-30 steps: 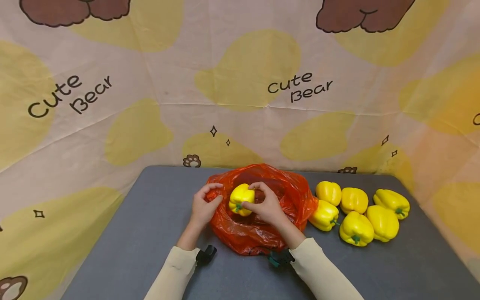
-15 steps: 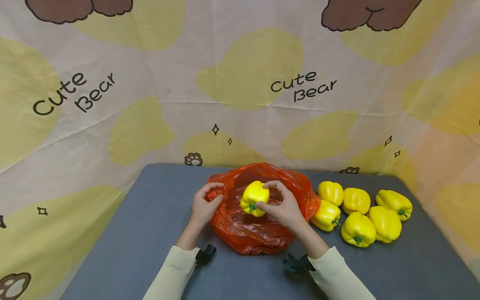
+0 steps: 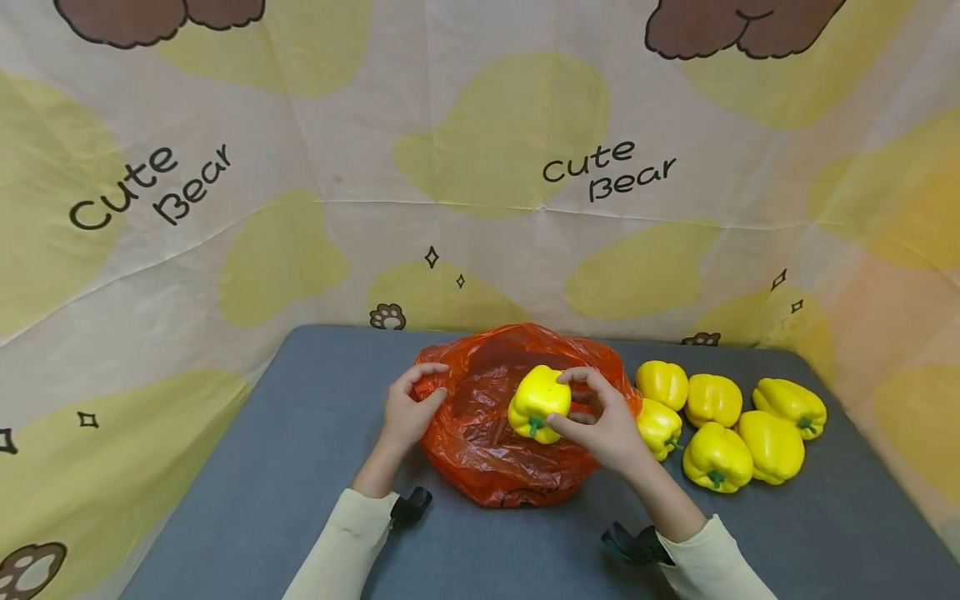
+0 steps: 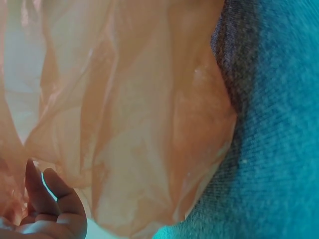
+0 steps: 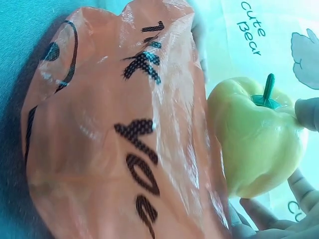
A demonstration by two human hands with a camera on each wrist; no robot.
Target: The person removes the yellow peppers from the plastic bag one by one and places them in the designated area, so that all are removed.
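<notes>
A red plastic bag [image 3: 480, 433] stands on the table with its mouth spread wide. My left hand [image 3: 408, 412] grips the bag's left rim between thumb and fingers; in the left wrist view its fingertips [image 4: 60, 191] are by the thin plastic. Over the right part of the bag's mouth, a yellow bell pepper [image 3: 538, 404] with a green stem is held by my right hand [image 3: 611, 425], thumb on one side and fingers on the other. From the right wrist, the pepper [image 5: 259, 142] appears above the bag's rim, partly hidden by the printed bag wall.
Several more yellow bell peppers [image 3: 717, 457] lie grouped on the grey table [image 3: 300, 442] to the right of the bag, the nearest [image 3: 660, 427] partly hidden by it. A patterned cloth [image 3: 480, 133] hangs behind the table.
My right hand has carried the bell pepper to the right across the bag's mouth, from near the left rim. My left hand has stayed at the left rim.
</notes>
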